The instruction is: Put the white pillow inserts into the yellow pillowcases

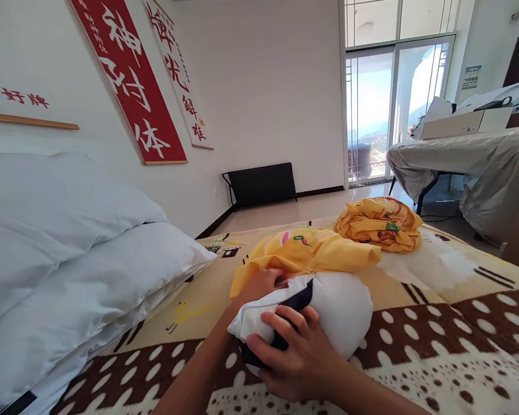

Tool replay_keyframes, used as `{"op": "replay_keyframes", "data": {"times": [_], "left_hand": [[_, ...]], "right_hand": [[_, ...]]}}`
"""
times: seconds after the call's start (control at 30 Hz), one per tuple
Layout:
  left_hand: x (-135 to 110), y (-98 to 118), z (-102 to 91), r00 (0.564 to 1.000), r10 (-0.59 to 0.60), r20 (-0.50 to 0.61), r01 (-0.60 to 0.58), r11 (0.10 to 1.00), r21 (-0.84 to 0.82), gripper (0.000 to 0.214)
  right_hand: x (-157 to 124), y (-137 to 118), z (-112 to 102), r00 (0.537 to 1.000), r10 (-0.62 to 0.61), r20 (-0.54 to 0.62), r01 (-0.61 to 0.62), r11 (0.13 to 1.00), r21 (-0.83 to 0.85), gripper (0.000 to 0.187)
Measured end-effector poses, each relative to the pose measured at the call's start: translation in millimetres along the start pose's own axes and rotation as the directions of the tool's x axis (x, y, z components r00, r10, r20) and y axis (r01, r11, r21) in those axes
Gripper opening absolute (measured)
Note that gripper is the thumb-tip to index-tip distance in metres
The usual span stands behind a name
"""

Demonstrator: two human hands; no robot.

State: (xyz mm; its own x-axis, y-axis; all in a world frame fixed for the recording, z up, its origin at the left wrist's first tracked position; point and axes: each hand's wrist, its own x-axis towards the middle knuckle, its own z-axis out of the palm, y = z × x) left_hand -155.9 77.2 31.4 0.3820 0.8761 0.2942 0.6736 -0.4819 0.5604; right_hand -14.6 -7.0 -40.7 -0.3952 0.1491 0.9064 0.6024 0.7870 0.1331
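Observation:
A white pillow [343, 311] with a dark navy band lies folded or bunched on the bed in front of me. My right hand [296, 351] is closed on its near side, fingers curled over the white fabric and the band. At its far left edge, my left hand [266, 283] has its fingers bent against the pillow, with the fingertips partly hidden. Just beyond, touching the pillow, lies a yellow cloth cover [311, 251] with a fruit print, spread loosely. How far the cover goes around the pillow I cannot tell.
White pillows [112, 276] are stacked at the left. A crumpled orange-yellow patterned cloth [378, 225] sits farther back on the patterned bedspread [450, 259]. Behind are a black folded frame [262, 184] by the wall and a plastic-covered table [467, 153] with a carton [454, 124].

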Motion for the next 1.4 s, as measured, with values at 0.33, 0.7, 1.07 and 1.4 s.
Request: {"op": "replay_keyframes", "data": {"times": [0.33, 0.7, 1.07, 1.4], "left_hand": [[20.9, -23.8, -1.5, 0.95, -0.178, -0.257, 0.08, 0.934, -0.348, 0.034], [-8.8, 5.2, 21.0, 0.855, -0.107, -0.507, 0.105, 0.994, -0.034, 0.014], [-41.8, -27.0, 12.7, 0.819, 0.131, -0.559, -0.074, 0.99, 0.123, 0.034], [-22.2, -11.6, 27.7, 0.932, 0.268, -0.243, -0.291, 0.954, -0.065, 0.041]], "right_hand": [[25.3, 29.0, -1.9, 0.914, 0.255, 0.317, -0.219, 0.965, -0.143, 0.045], [62.7, 75.1, 65.7, 0.854, 0.244, 0.46, -0.189, 0.968, -0.162, 0.037], [59.6, 88.1, 28.3, 0.842, 0.4, 0.361, -0.328, 0.912, -0.246, 0.032], [-12.2, 111.1, -51.0, 0.876, 0.452, -0.168, -0.482, 0.841, -0.248, 0.034]]}}
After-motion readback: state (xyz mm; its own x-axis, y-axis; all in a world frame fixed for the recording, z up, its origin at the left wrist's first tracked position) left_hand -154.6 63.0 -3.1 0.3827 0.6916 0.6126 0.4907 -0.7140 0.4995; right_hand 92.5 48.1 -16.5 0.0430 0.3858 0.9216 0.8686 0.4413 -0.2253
